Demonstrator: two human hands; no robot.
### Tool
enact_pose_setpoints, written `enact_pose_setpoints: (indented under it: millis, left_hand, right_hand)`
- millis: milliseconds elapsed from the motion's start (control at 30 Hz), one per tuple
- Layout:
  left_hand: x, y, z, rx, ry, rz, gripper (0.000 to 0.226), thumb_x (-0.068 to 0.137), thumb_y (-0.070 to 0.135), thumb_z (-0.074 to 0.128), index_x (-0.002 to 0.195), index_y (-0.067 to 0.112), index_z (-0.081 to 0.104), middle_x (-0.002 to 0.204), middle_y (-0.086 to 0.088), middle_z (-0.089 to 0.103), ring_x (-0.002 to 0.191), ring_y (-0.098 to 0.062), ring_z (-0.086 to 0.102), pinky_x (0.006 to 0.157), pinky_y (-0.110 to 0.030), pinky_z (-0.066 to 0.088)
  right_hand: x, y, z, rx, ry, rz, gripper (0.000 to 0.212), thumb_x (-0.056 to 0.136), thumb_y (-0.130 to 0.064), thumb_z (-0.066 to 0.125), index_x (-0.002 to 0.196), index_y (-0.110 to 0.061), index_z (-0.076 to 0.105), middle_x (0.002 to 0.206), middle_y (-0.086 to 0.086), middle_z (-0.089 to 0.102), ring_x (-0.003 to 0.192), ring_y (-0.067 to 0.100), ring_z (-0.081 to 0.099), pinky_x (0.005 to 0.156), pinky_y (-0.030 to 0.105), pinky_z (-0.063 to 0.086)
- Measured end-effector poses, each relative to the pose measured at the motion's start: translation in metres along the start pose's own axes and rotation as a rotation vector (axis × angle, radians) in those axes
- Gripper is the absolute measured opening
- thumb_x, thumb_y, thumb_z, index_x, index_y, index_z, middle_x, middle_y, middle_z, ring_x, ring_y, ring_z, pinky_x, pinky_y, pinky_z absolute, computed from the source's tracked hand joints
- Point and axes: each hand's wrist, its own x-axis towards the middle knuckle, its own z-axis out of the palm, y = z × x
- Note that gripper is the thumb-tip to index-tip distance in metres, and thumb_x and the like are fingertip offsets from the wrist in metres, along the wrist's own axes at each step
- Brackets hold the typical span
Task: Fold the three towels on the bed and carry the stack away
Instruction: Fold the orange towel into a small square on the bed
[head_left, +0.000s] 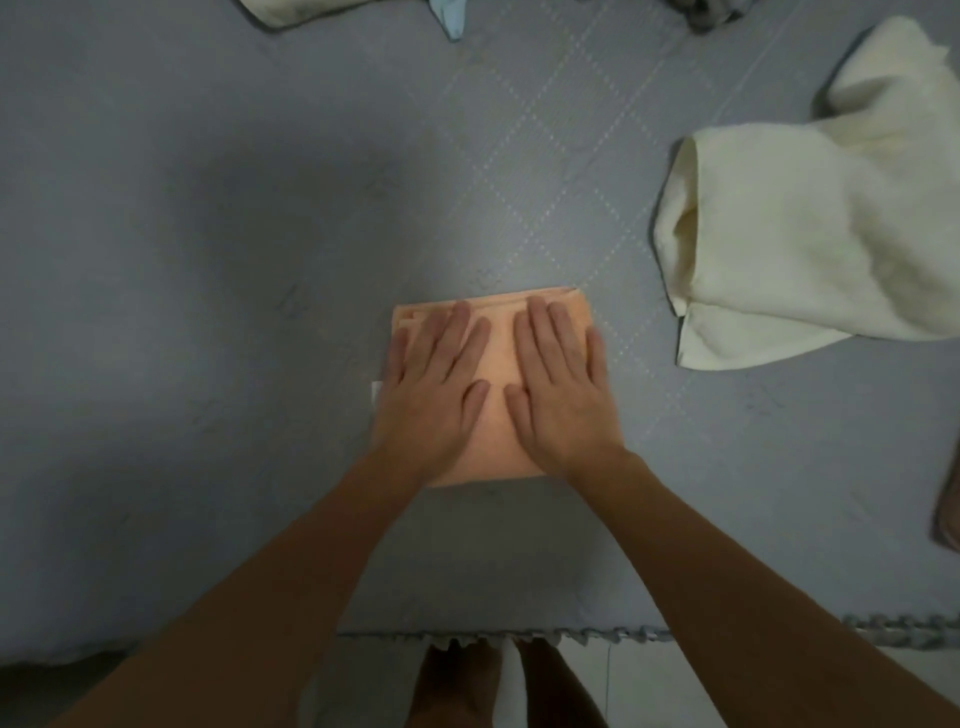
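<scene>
A small orange towel (496, 358), folded into a compact rectangle, lies on the grey bed (208, 260) near its front edge. My left hand (434, 395) rests flat on the towel's left half, fingers spread. My right hand (563, 387) presses flat on the right half, just beside the left. Neither hand grips anything. A cream towel (810, 244) lies loosely bunched and unfolded at the right. A pale towel's corner (291, 9) shows at the top left edge, with a light blue cloth (449, 13) beside it.
The bed's front edge with a ruffled trim (519, 635) runs along the bottom, and my legs (457, 686) stand on the floor below it. A dark patterned cloth (701, 10) peeks in at the top. A brown object (948, 509) sits at the right edge.
</scene>
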Motion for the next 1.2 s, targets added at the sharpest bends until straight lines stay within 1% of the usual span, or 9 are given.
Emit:
enact_pose_setpoints:
  millis: [233, 333, 433, 533, 600, 700, 833, 1100, 1200]
  left_hand:
    - [0.017, -0.003, -0.008, -0.2, -0.011, -0.321, 0.073, 0.093, 0.05, 0.047, 0.153, 0.014, 0.024, 0.161, -0.021, 0.014, 0.148, -0.039, 0.014, 0.118, -0.049, 0.011]
    - [0.001, -0.002, -0.03, -0.578, 0.132, -0.661, 0.086, 0.079, 0.04, 0.073, 0.147, 0.007, 0.033, 0.144, -0.022, 0.041, 0.13, -0.032, 0.042, 0.112, -0.038, 0.029]
    - [-0.02, 0.003, -0.043, -1.072, 0.1, -0.907, 0.036, 0.08, 0.022, 0.075, 0.111, 0.01, 0.061, 0.097, -0.004, 0.066, 0.079, -0.012, 0.063, 0.074, -0.037, 0.053]
    - [-0.04, 0.007, -0.046, -1.384, -0.19, -1.042, 0.02, 0.089, 0.028, 0.067, 0.102, 0.013, 0.065, 0.101, -0.007, 0.07, 0.076, -0.013, 0.071, 0.063, -0.033, 0.06]
    - [-0.047, 0.015, -0.049, -1.4, -0.262, -1.053, 0.031, 0.091, 0.033, 0.064, 0.112, 0.01, 0.064, 0.11, -0.008, 0.07, 0.084, -0.014, 0.072, 0.068, -0.031, 0.059]
    - [-0.054, 0.042, -0.055, -1.199, -0.184, -1.04, 0.06, 0.088, 0.05, 0.059, 0.135, 0.013, 0.053, 0.128, -0.006, 0.062, 0.11, -0.023, 0.062, 0.095, -0.041, 0.051]
    - [-0.056, 0.124, -0.073, -1.184, -0.206, -0.982, 0.057, 0.087, 0.053, 0.046, 0.134, 0.022, 0.053, 0.133, -0.004, 0.058, 0.119, -0.025, 0.056, 0.106, -0.05, 0.042]
    - [-0.004, 0.372, -0.076, -1.298, -0.372, -0.6, 0.043, 0.094, 0.045, 0.052, 0.135, 0.03, 0.049, 0.131, 0.002, 0.059, 0.117, -0.018, 0.056, 0.102, -0.045, 0.046]
    - [0.019, 0.453, -0.067, -1.329, -0.303, -0.507, 0.047, 0.084, 0.053, 0.053, 0.125, 0.03, 0.056, 0.111, 0.007, 0.067, 0.099, -0.008, 0.063, 0.084, -0.033, 0.052]
  right_hand:
    - [0.01, 0.002, -0.015, 0.241, -0.041, 0.324, 0.071, 0.099, -0.034, 0.036, 0.157, -0.011, 0.001, 0.165, 0.012, -0.002, 0.152, 0.027, 0.0, 0.122, 0.047, 0.003]
    - [-0.007, 0.004, -0.03, 0.489, -0.013, 0.441, 0.071, 0.095, -0.03, 0.044, 0.156, -0.011, 0.014, 0.161, 0.014, 0.023, 0.146, 0.03, 0.023, 0.118, 0.042, 0.021]
    - [-0.027, 0.009, -0.044, 0.742, -0.066, 0.679, 0.055, 0.091, -0.03, 0.05, 0.144, -0.016, 0.042, 0.133, 0.01, 0.056, 0.124, 0.028, 0.051, 0.102, 0.038, 0.04]
    - [-0.046, 0.015, -0.049, 0.995, -0.23, 0.906, 0.042, 0.088, -0.034, 0.057, 0.127, -0.016, 0.057, 0.114, 0.002, 0.063, 0.108, 0.026, 0.062, 0.096, 0.039, 0.048]
    - [-0.061, 0.019, -0.054, 1.131, -0.296, 0.943, 0.04, 0.088, -0.037, 0.061, 0.121, -0.014, 0.062, 0.118, 0.005, 0.067, 0.105, 0.025, 0.064, 0.099, 0.043, 0.049]
    - [-0.089, 0.032, -0.07, 1.227, -0.246, 0.892, 0.019, 0.087, -0.042, 0.061, 0.095, -0.024, 0.063, 0.107, 0.003, 0.069, 0.099, 0.023, 0.066, 0.096, 0.047, 0.051]
    - [-0.148, 0.078, -0.106, 1.214, -0.118, 0.874, 0.021, 0.092, -0.043, 0.054, 0.092, -0.024, 0.062, 0.096, -0.003, 0.067, 0.089, 0.016, 0.064, 0.08, 0.038, 0.052]
    - [-0.272, 0.274, -0.191, 1.059, 0.373, 1.034, 0.023, 0.093, -0.038, 0.052, 0.077, -0.023, 0.059, 0.078, -0.007, 0.061, 0.069, 0.001, 0.056, 0.063, 0.034, 0.043]
    - [-0.307, 0.342, -0.199, 0.974, 0.523, 1.059, 0.025, 0.087, -0.046, 0.049, 0.074, -0.026, 0.056, 0.072, -0.012, 0.058, 0.059, -0.007, 0.053, 0.057, 0.028, 0.038]
